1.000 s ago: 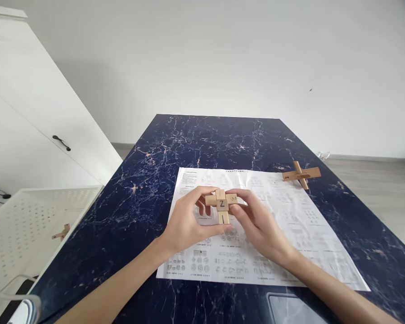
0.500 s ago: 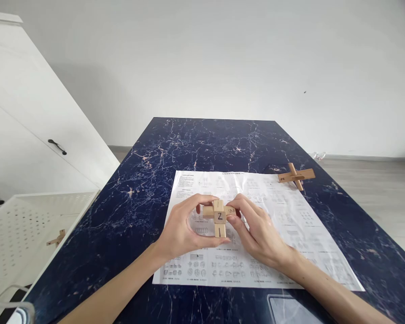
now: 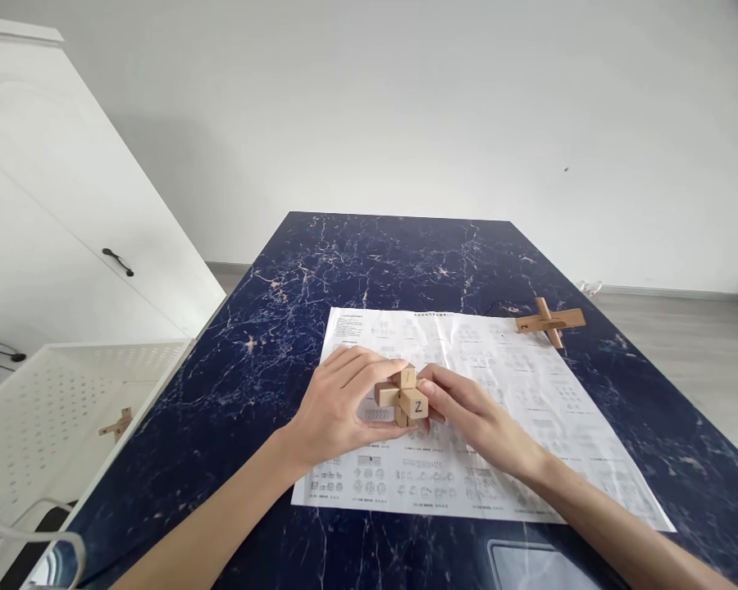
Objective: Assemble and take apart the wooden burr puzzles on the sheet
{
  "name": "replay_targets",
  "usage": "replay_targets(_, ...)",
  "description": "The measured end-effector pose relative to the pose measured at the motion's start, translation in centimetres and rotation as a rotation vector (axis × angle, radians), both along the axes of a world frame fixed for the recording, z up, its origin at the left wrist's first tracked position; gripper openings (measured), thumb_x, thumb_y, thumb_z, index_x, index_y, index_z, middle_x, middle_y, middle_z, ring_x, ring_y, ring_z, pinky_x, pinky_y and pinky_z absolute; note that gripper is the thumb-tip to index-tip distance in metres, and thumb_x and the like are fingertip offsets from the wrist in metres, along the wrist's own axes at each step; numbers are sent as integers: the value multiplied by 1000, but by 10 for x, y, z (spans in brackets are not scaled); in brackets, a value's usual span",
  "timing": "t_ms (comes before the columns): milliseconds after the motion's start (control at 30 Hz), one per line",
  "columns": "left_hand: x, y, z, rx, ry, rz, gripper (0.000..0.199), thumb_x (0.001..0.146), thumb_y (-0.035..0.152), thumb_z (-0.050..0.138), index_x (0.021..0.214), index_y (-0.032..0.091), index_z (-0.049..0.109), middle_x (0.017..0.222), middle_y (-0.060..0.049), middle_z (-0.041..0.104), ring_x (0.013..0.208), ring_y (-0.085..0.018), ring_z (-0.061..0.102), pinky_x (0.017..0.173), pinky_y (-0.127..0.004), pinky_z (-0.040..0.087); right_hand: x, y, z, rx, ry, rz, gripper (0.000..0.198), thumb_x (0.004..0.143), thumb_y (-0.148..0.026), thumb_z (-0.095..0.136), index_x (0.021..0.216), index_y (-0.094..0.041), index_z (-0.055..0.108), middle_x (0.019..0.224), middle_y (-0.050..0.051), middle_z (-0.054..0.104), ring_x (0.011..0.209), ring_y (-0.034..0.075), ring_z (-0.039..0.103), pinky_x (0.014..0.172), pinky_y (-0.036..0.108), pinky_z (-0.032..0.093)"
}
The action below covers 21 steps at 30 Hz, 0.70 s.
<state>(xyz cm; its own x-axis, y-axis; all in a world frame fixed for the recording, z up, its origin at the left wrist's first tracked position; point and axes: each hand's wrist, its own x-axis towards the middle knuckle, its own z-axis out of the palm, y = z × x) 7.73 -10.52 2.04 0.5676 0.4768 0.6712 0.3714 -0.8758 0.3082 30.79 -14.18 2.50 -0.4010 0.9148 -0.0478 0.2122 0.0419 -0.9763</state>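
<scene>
In the head view, your two hands meet over the near half of the table (image 3: 375,254), with a wooden puzzle (image 3: 414,403) between them. The puzzle is a knot of crossed blocks; one end facing you reads 2, and the block end above it reads 1. It sits over a printed sheet of paper (image 3: 529,397), and you cannot tell from here whether it touches the paper.

Your left hand (image 3: 332,406) is partly open in a wide curve, with a fingertip on top of the puzzle and the thumb beneath, so it has hold of the puzzle from above and below. Your right hand (image 3: 471,414) is more closed, its thumb and curled fingers pinching the puzzle's right side; some of those fingertips are hidden.

The paper lies flat with a few creases, covered in small diagrams. At its far right corner, a wooden cross (image 3: 566,319) lies partly on the sheet and partly on the dark, veined tabletop, with a 2 marked on its left end.

To your left, beside the table, a white basket (image 3: 34,410) with small holes holds another wooden piece (image 3: 123,422). Beyond it stands a white cabinet (image 3: 67,164) with a black handle (image 3: 118,261).
</scene>
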Motion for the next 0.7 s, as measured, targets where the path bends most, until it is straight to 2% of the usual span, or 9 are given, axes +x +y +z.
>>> replay_targets(133,1,0,-2,-61,3,-10,61,91,44,84,141,26,53,119,-5,76,103,-22,73,93,-40,58,4,6,-3,-76,132,48,43,109,-61,51,94,-22,62,75,-1,55,71,18,53,74,34,42)
replay_targets(300,2,-2,-3,-106,-12,-38,66,88,43,87,142,28,54,117,-4,75,102,-23,70,95,-42,56,5,5,-10,-197,269,83,42,106,-62,57,93,-22,61,74,-3,48,68,17,51,71,34,44)
replay_targets(433,3,-6,4,-215,-61,-28,67,84,46,90,140,28,57,120,-5,75,108,-26,71,99,-44,56,-2,-4,-3,-247,343,13,45,101,-65,64,85,-22,58,69,-7,30,58,13,34,63,32,44)
replay_targets(500,2,-7,7,-251,-67,-15,65,85,48,88,139,29,59,121,-6,75,110,-27,71,100,-45,56,-7,-8,1,-254,363,-22,48,97,-67,68,82,-22,56,68,-8,27,57,12,27,59,31,44)
replay_targets(700,-1,-10,4,-184,-25,-67,66,82,51,90,135,25,60,118,-7,76,105,-27,71,97,-44,56,-12,-24,7,-288,354,-68,54,89,-70,75,79,-22,52,68,-9,29,56,10,23,57,29,47)
